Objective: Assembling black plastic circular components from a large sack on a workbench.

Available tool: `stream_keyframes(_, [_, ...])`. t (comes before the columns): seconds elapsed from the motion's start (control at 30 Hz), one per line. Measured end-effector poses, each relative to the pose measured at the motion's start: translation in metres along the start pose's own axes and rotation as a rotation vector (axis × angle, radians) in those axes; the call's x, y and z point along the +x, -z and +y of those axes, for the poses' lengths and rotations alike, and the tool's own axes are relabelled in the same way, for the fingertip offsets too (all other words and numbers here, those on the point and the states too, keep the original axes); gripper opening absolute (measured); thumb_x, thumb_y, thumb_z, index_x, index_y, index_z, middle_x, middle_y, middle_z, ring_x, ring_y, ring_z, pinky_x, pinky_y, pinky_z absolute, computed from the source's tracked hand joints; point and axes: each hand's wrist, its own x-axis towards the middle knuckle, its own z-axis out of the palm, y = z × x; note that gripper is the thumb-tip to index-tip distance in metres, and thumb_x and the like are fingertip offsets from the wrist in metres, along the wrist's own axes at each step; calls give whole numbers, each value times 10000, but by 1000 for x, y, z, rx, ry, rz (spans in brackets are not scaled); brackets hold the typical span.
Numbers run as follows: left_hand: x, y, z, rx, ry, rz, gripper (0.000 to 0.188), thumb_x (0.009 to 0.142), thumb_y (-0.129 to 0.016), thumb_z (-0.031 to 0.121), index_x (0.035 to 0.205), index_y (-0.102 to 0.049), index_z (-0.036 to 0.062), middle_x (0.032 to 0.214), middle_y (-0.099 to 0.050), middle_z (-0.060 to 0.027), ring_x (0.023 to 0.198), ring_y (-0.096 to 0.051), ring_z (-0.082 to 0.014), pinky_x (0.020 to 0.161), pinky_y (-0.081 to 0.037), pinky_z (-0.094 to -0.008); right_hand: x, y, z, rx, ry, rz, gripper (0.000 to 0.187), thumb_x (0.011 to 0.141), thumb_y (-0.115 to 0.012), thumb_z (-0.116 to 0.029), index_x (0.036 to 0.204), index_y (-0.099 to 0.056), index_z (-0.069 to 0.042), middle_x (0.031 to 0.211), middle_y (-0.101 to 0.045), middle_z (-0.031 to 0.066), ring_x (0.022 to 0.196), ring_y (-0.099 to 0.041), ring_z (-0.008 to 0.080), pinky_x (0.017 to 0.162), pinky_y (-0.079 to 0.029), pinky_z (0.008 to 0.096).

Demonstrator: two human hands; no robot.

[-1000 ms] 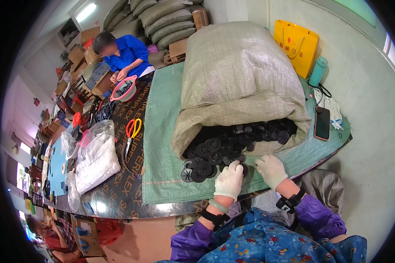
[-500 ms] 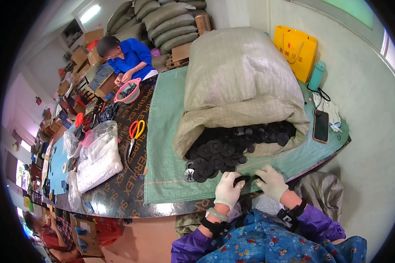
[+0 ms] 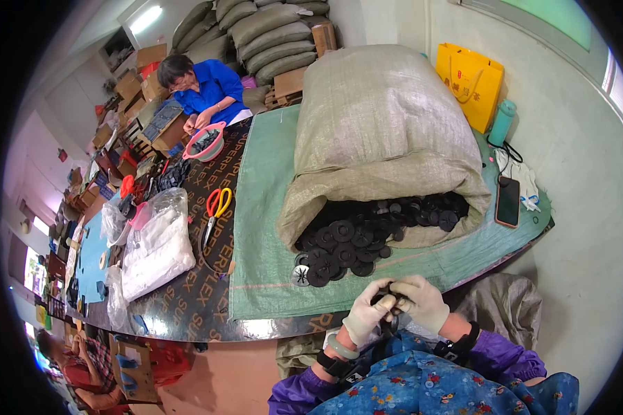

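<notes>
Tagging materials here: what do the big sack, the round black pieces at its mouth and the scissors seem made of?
Big sack: probably woven plastic, faintly glossy, from its creases and pale sheen.
Round black pieces: plastic or rubber, mostly dull; their even, molded-looking shapes fit either.
Scissors: blades apparently metal, from their grey shine; smooth red and yellow handles, perhaps plastic.

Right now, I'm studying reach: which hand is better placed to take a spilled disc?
Left hand, probably: it looks nearer the spilled black discs than the right hand; both hold a dark piece.
</notes>
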Motion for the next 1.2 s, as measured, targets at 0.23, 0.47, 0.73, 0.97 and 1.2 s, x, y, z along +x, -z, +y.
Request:
stream_keyframes(0.23, [2,-2,-6,610,-384,90,587,836,-697,361,1264,-487,19,1106,-568,-95,959,-582,-218,839,-483,-318,-1,1,1,442,-346,-28,348,887,-580,-298,1144,-584,-64,1033,-590,124,948,-590,308,791,-498,362])
stream_keyframes(0.47, [-4,2,4,-219,107,-56,538,887,-652,285,1284,-456,-20,961,-602,-104,794,-600,-152,629,-492,-265,-2,-2,-9,64,-6,48,321,923,-524,-308,1118,-591,-61,1022,-595,134,933,-599,300,784,-498,355])
stream_keyframes(0.73, [2,-6,-9,726,-486,83,519,841,-690,253,1262,-477,36,1116,-551,-72,1024,-541,-204,896,-453,-350,-3,-5,8,473,-550,-91,314,950,-484,-321,1040,-584,-37,912,-645,147,813,-647,258,714,-502,334])
stream_keyframes(0.97, [8,-3,-4,817,-600,161,554,870,-675,285,1305,-439,36,990,-564,-37,715,-533,-82,664,-456,-227,-1,-13,2,158,-319,49,333,934,-515,-373,1021,-561,-55,834,-634,157,739,-622,379,657,-500,385])
stream_keyframes(1.2, [5,1,-11,701,-389,141,557,832,-707,351,1238,-519,19,1031,-585,-77,797,-581,-152,718,-481,-282,2,-15,0,389,-537,22,254,920,-548,-297,962,-583,-48,771,-625,148,703,-641,267,628,-498,364])
